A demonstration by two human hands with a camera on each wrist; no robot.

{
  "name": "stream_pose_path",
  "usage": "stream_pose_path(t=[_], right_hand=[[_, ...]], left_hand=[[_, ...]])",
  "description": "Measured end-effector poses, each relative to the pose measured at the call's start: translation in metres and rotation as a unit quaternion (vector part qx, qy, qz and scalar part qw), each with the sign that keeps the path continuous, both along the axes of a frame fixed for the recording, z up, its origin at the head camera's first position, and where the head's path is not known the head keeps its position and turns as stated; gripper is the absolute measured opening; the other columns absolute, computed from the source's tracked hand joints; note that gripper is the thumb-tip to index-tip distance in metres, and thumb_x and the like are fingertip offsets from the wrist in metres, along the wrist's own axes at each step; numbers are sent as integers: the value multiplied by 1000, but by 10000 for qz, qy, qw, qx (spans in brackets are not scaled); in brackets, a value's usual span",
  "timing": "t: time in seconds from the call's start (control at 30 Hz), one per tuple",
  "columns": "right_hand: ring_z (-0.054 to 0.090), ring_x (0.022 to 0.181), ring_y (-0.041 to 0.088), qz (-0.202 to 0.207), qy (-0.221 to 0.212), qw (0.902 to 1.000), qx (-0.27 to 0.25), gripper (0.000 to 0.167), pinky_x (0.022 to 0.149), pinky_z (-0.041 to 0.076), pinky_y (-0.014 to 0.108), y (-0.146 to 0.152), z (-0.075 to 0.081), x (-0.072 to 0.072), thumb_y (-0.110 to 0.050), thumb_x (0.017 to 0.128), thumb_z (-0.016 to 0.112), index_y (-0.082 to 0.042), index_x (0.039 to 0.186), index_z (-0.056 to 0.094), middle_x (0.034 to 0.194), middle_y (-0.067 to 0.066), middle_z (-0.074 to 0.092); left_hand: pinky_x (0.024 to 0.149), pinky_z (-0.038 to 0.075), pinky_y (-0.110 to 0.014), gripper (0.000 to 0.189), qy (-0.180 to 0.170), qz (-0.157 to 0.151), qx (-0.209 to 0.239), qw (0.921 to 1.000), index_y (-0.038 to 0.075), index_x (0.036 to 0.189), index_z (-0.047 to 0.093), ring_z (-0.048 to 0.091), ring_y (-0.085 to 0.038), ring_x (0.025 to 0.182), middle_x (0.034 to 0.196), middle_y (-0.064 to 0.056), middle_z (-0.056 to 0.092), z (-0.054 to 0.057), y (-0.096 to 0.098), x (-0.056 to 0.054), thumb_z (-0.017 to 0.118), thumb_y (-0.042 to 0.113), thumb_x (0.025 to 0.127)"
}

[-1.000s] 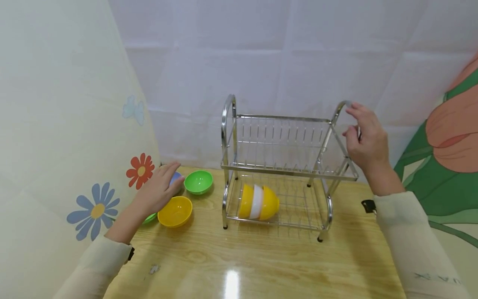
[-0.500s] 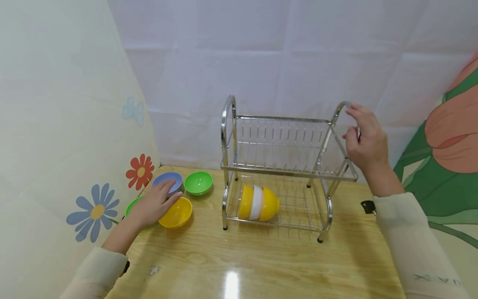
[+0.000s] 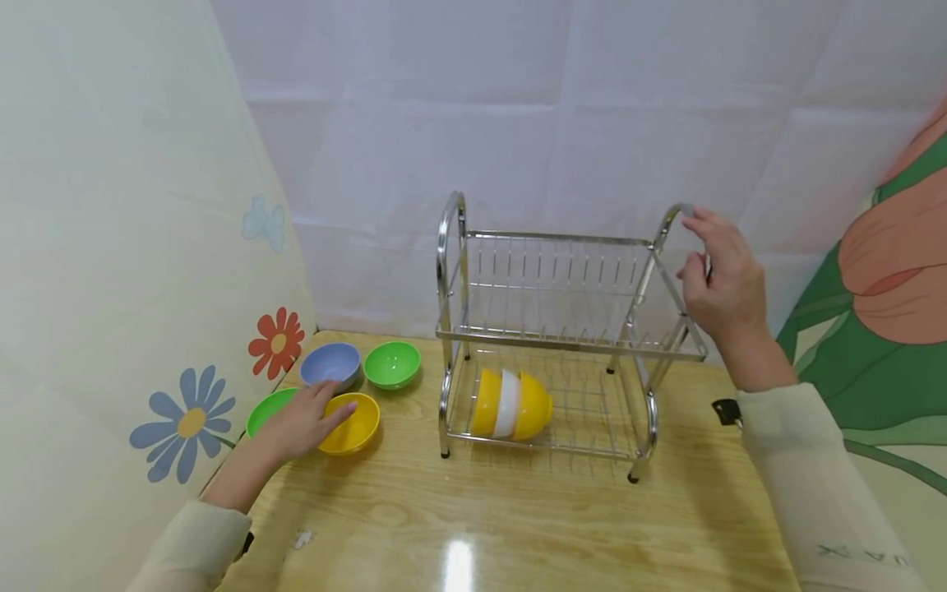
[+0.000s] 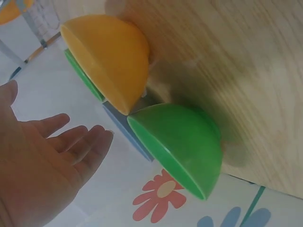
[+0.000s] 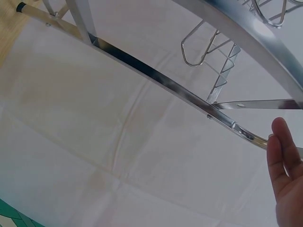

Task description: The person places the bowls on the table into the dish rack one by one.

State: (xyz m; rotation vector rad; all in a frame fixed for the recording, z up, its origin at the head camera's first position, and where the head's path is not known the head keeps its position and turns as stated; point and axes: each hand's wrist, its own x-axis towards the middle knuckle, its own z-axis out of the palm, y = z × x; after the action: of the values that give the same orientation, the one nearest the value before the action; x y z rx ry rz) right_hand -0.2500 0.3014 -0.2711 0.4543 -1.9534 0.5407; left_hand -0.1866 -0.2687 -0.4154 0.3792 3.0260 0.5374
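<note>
My left hand point(image 3: 297, 421) hovers over the bowls at the left, fingers spread and holding nothing. Beneath and beside it are a yellow bowl point(image 3: 357, 429) and a green bowl point(image 3: 270, 409), partly covered by the hand in the head view. Just behind stand a blue bowl point(image 3: 330, 364) and a second green bowl point(image 3: 393, 365). In the left wrist view my fingertips point toward the rims of the yellow bowl point(image 4: 111, 56) and the nearer green bowl point(image 4: 184, 146). My right hand point(image 3: 728, 288) has its fingertips at the top right curve of the metal dish rack point(image 3: 570, 341).
Two yellow bowls point(image 3: 534, 407) with a white bowl point(image 3: 507, 403) between them stand on edge in the rack's lower tier, at its left. Wood-grain table point(image 3: 385, 510) surrounds the rack. A flower-patterned sheet point(image 3: 185, 271) borders the left side; a pale sheet point(image 3: 518, 107) hangs behind.
My left hand has drawn back and down from over the blue bowl to beside the yellow one, uncovering the blue bowl. My right hand stays at the rack.
</note>
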Motion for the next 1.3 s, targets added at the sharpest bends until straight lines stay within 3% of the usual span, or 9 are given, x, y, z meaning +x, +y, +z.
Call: stream_pose_path(t=[0.27,0.43,0.67,0.87,1.3], right_hand=[[41,83,-30,30,-3,9999,-140,47,65,39,17,-2,-1,0,-3,91,48,-4,135,63,145,6,59],[49,85,-19,-57,15,9998,-193,46,76,43,12,-1,-1,-1,-5,92,49,-7,134,64,143,6,60],[38,82,-35,6,139,9996,-251,44,61,32,9,-2,-2,-2,2,89,51,-2,130,64,139,15,61],[38,82,-35,18,147,9996,-250,44,60,33,10,-4,-2,-2,0,90,50,-2,131,64,140,14,61],[40,80,-33,60,130,9996,-227,45,56,32,8,-1,-3,-3,-3,90,48,-4,133,64,142,11,60]], left_hand=[[110,32,-70,76,-229,116,-39,9997,-5,151,40,37,-55,137,152,-33,41,-13,-4,-3,45,54,104],[109,33,-70,77,-306,169,-63,9994,-6,150,40,39,-55,135,151,-33,42,-16,-6,-5,45,55,104],[109,33,-71,81,-408,309,-139,9986,-8,149,39,38,-56,135,151,-34,41,-21,-9,-6,43,59,103],[106,35,-72,84,-456,328,-306,9980,-9,148,40,36,-59,134,148,-34,44,-26,-8,-7,41,61,102],[99,45,-63,76,-172,290,-656,9973,-13,135,52,50,-49,114,130,-30,61,-28,-2,-6,45,55,103]])
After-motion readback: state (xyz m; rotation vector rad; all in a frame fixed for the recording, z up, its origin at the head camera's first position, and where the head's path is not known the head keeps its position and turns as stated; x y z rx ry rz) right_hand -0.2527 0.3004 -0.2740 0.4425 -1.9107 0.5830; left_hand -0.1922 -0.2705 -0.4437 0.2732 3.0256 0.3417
